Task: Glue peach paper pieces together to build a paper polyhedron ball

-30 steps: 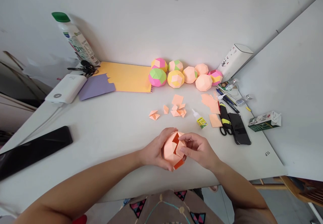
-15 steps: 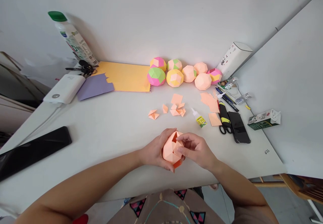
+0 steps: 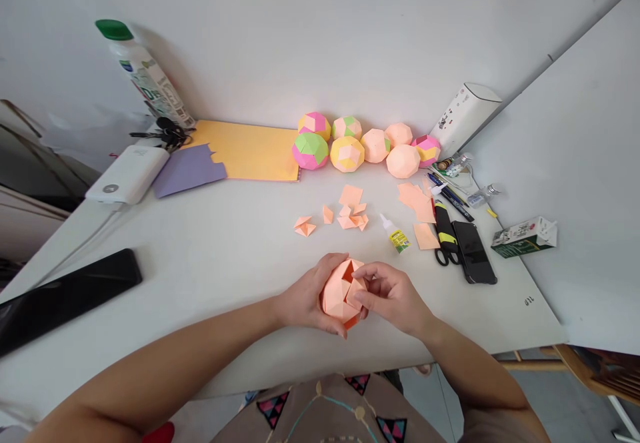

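A peach folded-paper ball [image 3: 338,296] with open gaps on its upper side and underside is held above the front part of the table. My left hand [image 3: 313,294] wraps round its left side, thumb and fingers at top and bottom. The thumb and fingers of my right hand [image 3: 387,294] pinch a paper flap on the ball's right side, beside the upper gap. Beyond the hands lie small folded peach pieces [image 3: 353,217], a single folded piece [image 3: 305,226] and a peach paper square [image 3: 351,195]. A small glue bottle [image 3: 396,234] lies to their right.
Several finished paper balls [image 3: 347,154] line the wall. Scissors [image 3: 445,230], a phone [image 3: 474,252], pens [image 3: 453,198] and a drink carton [image 3: 524,236] lie at right. Yellow paper [image 3: 255,151], purple paper [image 3: 190,171], a white power bank [image 3: 127,176] and a black device [image 3: 75,296] are at left.
The ball has turned very slightly in my hands, and the right fingers have shifted a little along the flap. Both hands keep their hold; the table items stay put.
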### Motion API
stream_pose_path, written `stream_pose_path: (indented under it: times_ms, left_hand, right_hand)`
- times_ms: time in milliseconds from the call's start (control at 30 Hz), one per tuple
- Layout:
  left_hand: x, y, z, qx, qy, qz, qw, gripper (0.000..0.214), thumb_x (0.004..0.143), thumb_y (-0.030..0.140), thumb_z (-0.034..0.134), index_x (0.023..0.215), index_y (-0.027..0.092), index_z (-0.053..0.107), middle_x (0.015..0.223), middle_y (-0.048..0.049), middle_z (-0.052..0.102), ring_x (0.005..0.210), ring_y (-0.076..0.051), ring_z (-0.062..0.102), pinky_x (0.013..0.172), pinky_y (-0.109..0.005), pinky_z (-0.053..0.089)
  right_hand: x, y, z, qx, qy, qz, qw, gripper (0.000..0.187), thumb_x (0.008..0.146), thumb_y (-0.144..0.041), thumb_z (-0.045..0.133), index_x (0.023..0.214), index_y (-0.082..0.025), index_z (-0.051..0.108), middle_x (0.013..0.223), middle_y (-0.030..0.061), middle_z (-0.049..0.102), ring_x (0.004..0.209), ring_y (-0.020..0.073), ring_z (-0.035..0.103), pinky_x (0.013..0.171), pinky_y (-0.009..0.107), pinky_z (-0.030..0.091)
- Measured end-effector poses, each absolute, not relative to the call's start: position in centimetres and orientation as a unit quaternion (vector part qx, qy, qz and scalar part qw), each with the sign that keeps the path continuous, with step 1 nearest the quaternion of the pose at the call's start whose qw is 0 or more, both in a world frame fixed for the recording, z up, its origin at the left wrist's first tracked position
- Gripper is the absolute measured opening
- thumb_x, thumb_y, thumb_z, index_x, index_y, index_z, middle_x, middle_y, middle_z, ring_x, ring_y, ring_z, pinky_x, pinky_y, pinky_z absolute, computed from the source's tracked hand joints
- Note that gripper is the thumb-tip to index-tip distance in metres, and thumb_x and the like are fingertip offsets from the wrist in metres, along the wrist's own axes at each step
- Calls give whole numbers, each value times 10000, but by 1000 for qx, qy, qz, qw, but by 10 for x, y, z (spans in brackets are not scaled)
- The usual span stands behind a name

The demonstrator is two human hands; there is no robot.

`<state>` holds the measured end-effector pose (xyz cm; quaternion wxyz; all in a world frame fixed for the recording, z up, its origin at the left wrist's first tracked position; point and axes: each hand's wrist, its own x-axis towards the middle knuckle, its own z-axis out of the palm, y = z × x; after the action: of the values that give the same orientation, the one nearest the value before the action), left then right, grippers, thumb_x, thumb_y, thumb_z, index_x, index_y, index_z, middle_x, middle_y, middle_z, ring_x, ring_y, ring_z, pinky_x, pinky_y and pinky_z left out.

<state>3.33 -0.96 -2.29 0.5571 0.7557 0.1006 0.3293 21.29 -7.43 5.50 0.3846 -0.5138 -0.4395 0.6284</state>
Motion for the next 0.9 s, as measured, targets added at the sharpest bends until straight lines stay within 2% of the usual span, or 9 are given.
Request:
stream_pose_path:
  times_ms: [133, 667, 900]
  left_hand:
    - [32, -10, -27, 770, 114, 351, 520, 1108, 548, 592, 785, 1435, 357, 164, 1258, -111, 405, 1128, -328, 458, 948, -508, 400]
    - [33, -10, -24, 779, 116, 361, 500, 1066, 581, 625, 746, 1432, 328, 177, 1227, -108, 432, 1102, -309, 463, 935, -503, 408]
    - [32, -10, -23, 789, 121, 362, 481, 965, 665, 654, 661, 1425, 308, 177, 1222, -117, 443, 1101, -300, 469, 924, -506, 424]
  right_hand:
    - [214, -75, 54, -519, -451, 617, 384, 213, 764, -285, 686, 922, -190, 580, 632, -49, 614, 527, 101, 612, 537, 260, 573]
    - [214, -77, 55, -533, -474, 593, 374, 166, 772, -231, 663, 918, -185, 599, 636, -53, 596, 531, 100, 617, 538, 243, 561]
    - [213, -78, 55, -545, -476, 577, 378, 151, 762, -228, 667, 893, -189, 600, 617, -57, 574, 551, 107, 632, 535, 230, 558]
